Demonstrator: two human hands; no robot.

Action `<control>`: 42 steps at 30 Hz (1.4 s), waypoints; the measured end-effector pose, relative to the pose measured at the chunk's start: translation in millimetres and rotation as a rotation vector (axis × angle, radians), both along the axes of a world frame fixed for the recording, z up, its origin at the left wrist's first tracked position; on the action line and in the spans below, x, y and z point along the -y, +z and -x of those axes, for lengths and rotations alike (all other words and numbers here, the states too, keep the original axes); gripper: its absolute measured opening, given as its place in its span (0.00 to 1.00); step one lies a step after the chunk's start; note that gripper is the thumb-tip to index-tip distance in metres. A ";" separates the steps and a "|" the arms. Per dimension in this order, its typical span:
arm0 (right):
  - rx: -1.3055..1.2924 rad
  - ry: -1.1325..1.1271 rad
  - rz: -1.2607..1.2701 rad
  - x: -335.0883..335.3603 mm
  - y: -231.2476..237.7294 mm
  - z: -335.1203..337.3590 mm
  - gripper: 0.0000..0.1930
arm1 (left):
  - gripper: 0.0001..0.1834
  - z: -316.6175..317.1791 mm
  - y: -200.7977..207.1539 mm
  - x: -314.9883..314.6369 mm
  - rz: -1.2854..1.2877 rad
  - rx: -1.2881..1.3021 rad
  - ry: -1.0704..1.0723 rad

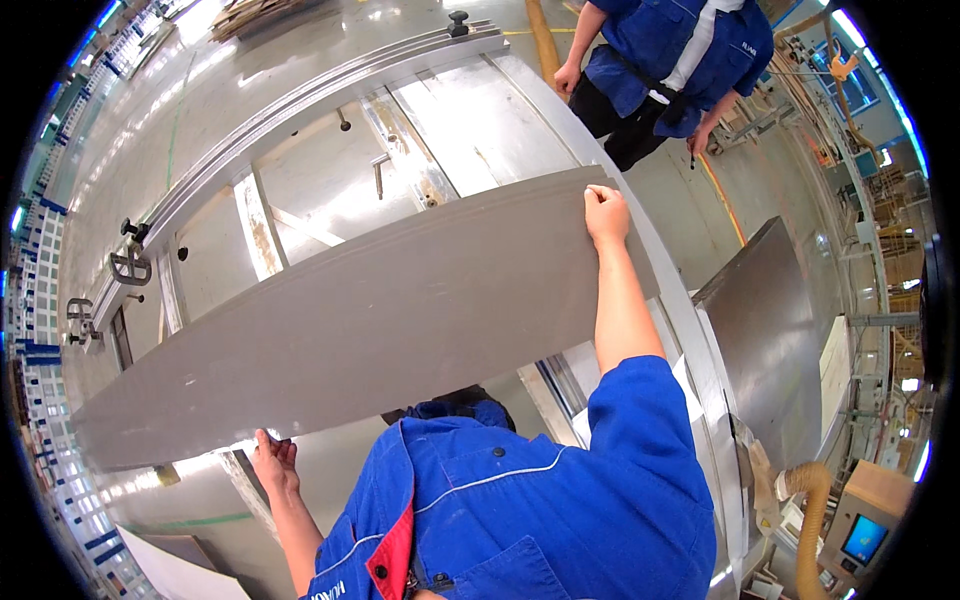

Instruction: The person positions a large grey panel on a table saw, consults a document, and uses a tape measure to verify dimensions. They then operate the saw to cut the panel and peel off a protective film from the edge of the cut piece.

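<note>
A long grey panel [400,300] lies across a metal frame table [570,115] in front of me. My right hand [607,214] is closed on the panel's far right corner, fingers curled over the edge, with the arm stretched out. My left hand [275,462] grips the near long edge further left, thumb by the edge and the other fingers partly hidden. The panel's face shows a few light scuffs, and its left end reaches past the table's bars.
Clamps [130,266] sit on the table's left rail, and a black knob [457,24] on its far end. A co-worker in blue [670,60] stands beyond the far right. Another dark panel [765,320] leans at right, near a yellow hose [812,520] and a screen [864,538].
</note>
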State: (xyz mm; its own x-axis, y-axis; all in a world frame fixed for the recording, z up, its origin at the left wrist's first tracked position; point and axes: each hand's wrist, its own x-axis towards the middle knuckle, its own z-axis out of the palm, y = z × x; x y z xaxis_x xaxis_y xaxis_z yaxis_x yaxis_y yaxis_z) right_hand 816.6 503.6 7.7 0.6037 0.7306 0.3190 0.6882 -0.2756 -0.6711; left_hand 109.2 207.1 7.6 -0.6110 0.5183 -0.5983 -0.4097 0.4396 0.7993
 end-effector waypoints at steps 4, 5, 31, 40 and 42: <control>-0.206 0.082 -0.079 4.3 -3.5 -5.2 0.05 | 0.23 1.6 -1.1 0.5 -0.001 0.000 -0.003; -0.202 0.091 -0.087 5.3 -4.6 -5.9 0.04 | 0.23 2.4 -1.6 0.6 -0.001 -0.001 -0.004; 0.001 0.227 0.107 50.2 29.7 16.6 0.24 | 0.21 -3.8 -3.7 -4.8 0.031 0.022 0.050; 0.191 0.243 0.436 115.4 -7.3 -34.6 0.26 | 0.29 -30.4 17.2 -7.0 -0.022 0.180 0.236; 0.192 0.195 0.428 124.9 -6.8 -23.0 0.27 | 0.27 -30.8 29.0 -3.6 -0.072 0.199 0.232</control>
